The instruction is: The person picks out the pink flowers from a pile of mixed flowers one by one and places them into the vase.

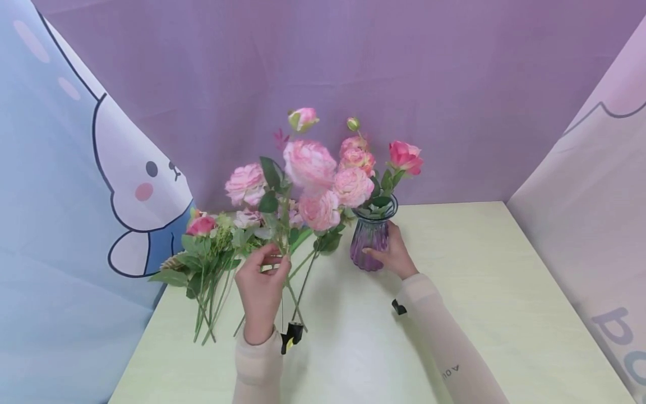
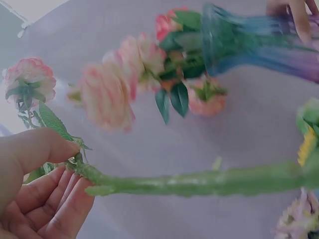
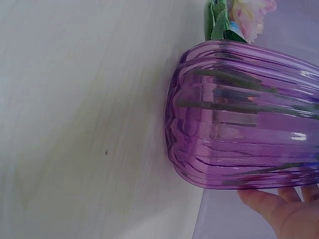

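My left hand [image 1: 262,286] pinches a green artificial flower stem [image 2: 199,181] between thumb and fingers, left of the vase. Large pale pink blooms [image 1: 309,163] top this stem, above the table. A ribbed glass vase [image 1: 369,244], purple below and bluish at the rim, stands upright at the right. Round its body curl the fingers and thumb of my right hand [image 1: 396,255]. Several stems show through the glass in the right wrist view. From the vase's mouth rise a deep pink rose [image 1: 405,157] and lighter pink blooms [image 1: 353,187].
More artificial flowers with leafy stems [image 1: 207,261] lie along the left back of the pale table [image 1: 454,252]. A purple cloth [image 1: 454,112] hangs right behind the table. Printed cloths flank it, the left one [image 1: 55,196] with a cartoon figure.
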`<move>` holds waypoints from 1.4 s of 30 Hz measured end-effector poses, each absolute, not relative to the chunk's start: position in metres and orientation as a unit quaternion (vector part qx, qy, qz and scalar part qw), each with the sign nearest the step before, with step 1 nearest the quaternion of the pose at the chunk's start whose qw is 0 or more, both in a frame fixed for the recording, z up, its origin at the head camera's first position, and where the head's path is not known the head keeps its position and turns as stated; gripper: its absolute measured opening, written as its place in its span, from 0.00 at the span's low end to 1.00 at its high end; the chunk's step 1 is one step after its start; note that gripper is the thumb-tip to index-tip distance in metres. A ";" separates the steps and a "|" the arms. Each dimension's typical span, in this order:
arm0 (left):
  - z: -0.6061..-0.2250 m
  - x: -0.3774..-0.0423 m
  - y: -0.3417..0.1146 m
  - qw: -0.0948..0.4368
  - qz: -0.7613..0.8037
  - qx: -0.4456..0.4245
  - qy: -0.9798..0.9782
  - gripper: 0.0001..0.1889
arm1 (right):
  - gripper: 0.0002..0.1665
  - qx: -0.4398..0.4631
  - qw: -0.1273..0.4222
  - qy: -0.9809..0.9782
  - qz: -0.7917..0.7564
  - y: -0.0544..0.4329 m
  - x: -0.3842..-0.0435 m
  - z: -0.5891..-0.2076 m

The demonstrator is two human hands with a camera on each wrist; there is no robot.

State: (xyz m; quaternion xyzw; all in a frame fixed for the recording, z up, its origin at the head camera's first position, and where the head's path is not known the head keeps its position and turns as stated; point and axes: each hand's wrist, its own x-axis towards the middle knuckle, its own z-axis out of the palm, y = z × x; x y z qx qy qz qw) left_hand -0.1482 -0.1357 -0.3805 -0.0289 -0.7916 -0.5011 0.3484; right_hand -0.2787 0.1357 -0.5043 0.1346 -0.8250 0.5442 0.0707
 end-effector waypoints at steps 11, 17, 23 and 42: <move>-0.371 -0.150 -0.102 0.337 -0.530 -0.111 -0.770 0.10 | 0.60 0.131 0.073 -0.826 0.543 0.136 -0.281 -0.505; -0.364 -0.160 -0.080 0.326 -0.530 -0.159 -0.766 0.10 | 0.60 0.133 0.075 -0.821 0.550 0.136 -0.281 -0.506; -0.363 -0.169 -0.061 0.313 -0.529 -0.187 -0.766 0.10 | 0.61 0.126 0.056 -0.822 0.553 0.136 -0.280 -0.506; -0.352 -0.184 -0.027 0.341 -0.462 -0.269 -0.773 0.08 | 0.56 0.177 0.072 -0.803 0.565 0.132 -0.263 -0.470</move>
